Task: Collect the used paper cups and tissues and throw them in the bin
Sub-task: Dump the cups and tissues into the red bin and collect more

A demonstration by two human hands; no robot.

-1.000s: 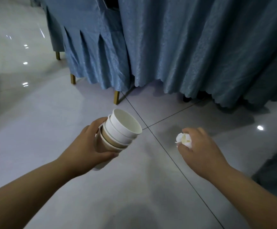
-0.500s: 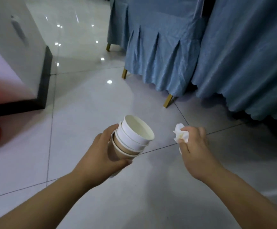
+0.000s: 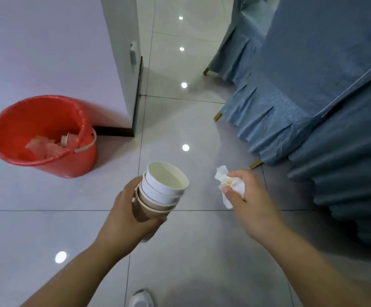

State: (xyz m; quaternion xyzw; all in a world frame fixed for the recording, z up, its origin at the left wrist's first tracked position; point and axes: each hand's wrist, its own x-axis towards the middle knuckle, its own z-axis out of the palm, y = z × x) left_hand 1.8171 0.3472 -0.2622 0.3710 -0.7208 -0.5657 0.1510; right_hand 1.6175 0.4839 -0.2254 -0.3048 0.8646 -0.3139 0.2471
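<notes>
Up-left of both hands, on the floor by the wall, bin (image 3: 78, 160) is sitting with its mouth open toward the camera, red liner in it, some paper trash already lying at the bottom. Cups (image 3: 162, 191) are riding as one nested stack well apart from the bin, to its right and nearer the person. Stack's long axis is running up and slightly right, with the mouth leaning away from the bin and the base pointing down toward the person. Left hand (image 3: 126, 216) is wrapping round the lower cups, thumb across the front, and it is the nearer hand to the bin. Tissue (image 3: 231, 185) is sitting crumpled right of the stack, not touching it. Right hand (image 3: 253, 207) is pinching it in curled fingers, farther from the bin, so it is likely needing a reach across the left arm's line. Hands are staying apart, each holding its own load. Judging the step: carrying to the bin, nothing dropped yet, and the coming move is looking like a swing left and forward. Blue cloth (image 3: 313, 107) is hanging at right, shoe (image 3: 141, 300) is showing at bottom edge.

Versus half a second ago: the bin was only a red sliver at the left edge, now it is showing whole. View is swinging left, cloth is sliding right. Both grips are looking unchanged.
</notes>
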